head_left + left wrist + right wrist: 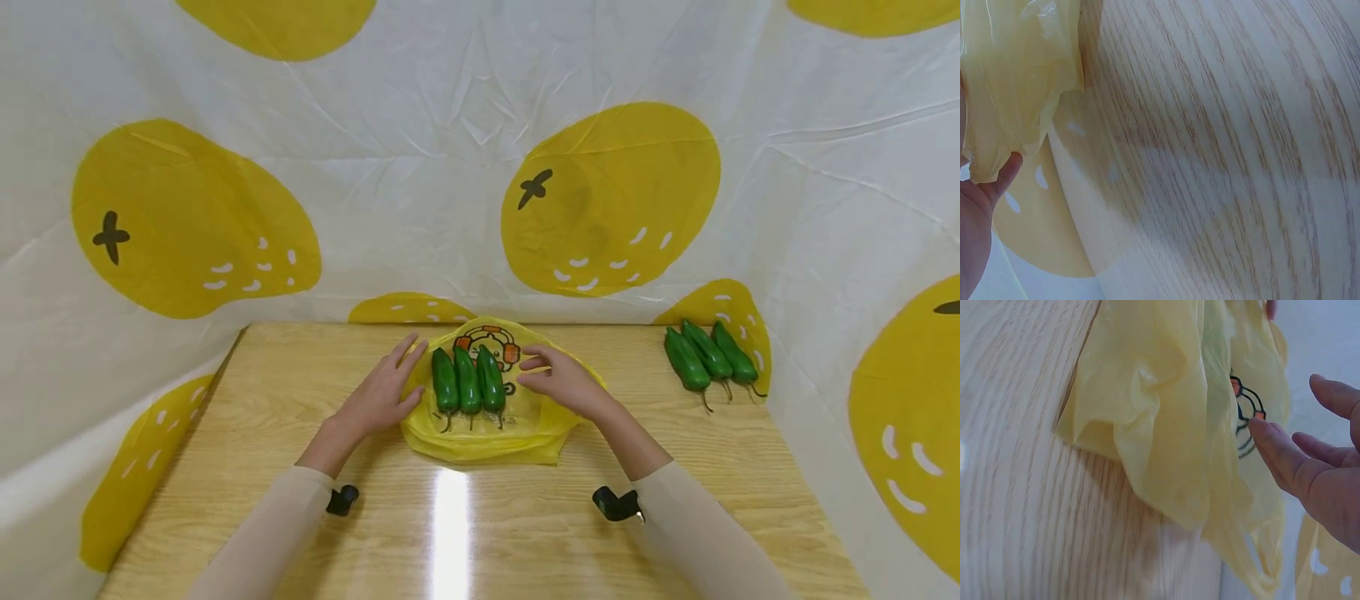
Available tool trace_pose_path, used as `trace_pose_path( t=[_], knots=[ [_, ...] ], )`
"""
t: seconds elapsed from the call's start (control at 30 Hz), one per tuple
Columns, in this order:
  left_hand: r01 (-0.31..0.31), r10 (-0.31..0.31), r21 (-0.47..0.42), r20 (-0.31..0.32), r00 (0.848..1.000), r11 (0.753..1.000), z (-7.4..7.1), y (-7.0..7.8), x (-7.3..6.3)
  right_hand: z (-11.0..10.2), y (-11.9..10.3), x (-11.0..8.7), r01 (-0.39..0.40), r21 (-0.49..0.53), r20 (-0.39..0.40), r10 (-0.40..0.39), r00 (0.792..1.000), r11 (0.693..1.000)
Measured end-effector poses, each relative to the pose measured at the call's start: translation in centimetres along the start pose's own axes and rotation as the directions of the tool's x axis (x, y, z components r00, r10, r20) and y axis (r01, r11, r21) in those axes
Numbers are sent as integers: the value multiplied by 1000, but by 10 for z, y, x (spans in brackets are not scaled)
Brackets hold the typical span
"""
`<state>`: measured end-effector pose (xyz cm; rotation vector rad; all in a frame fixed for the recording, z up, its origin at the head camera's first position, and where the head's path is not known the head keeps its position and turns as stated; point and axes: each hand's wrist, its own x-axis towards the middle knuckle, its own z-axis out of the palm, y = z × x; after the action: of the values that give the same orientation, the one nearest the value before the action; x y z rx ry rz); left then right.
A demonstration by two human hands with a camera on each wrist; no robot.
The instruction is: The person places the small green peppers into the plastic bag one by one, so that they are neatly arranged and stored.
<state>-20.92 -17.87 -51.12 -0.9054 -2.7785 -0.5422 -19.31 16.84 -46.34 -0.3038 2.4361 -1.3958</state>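
A yellow plastic bag [487,451] with a cartoon print lies mid-table, its mouth spread toward me. Three green chili peppers [468,385] sit side by side on it, stems toward me. At the bag's left edge is my left hand [381,393], fingers extended; the left wrist view shows its thumb [1009,175] against the plastic, the other fingers mostly hidden. My right hand [564,383] hovers over the bag's right side with loosely bent fingers and nothing in its grasp. In the right wrist view its fingertips [1261,428] are close to the print; contact is unclear.
Three more green chili peppers [705,354] lie at the table's back right corner. The wooden table [300,367] is bordered behind and at the sides by a white sheet [420,208] printed with yellow fruit. A bright reflection crosses the wood in front of the bag.
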Motion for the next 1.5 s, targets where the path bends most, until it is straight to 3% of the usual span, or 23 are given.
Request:
trace_pose_path(
  t=[0.27, 0.43, 0.83, 1.03, 1.27, 1.5],
  knots=[
    [10, -10, -7, -8, 1000, 1000, 1, 2, -1, -26, 16, -28, 61, 83, -72, -55, 996, 995],
    [8, -8, -11, -16, 1000, 1000, 2, 2, 0, -48, 27, -45, 78, 73, -149, -67, 987, 994],
    [10, -10, -12, -13, 1000, 1000, 5, 0, -4, -112, 66, -70, 36, -79, -367, -63, 928, 996],
    [9, -9, -15, -16, 1000, 1000, 5, 0, -3, -143, 87, -72, -56, -160, -419, -17, 908, 986],
    [4, -5, -29, -28, 1000, 1000, 3, 1, -2, -166, 111, -70, -141, -255, -388, 32, 921, 957],
    [15, -16, -29, -20, 1000, 999, 4, 0, -1, -177, 129, -66, -241, -339, -388, 98, 917, 909]
  ],
)
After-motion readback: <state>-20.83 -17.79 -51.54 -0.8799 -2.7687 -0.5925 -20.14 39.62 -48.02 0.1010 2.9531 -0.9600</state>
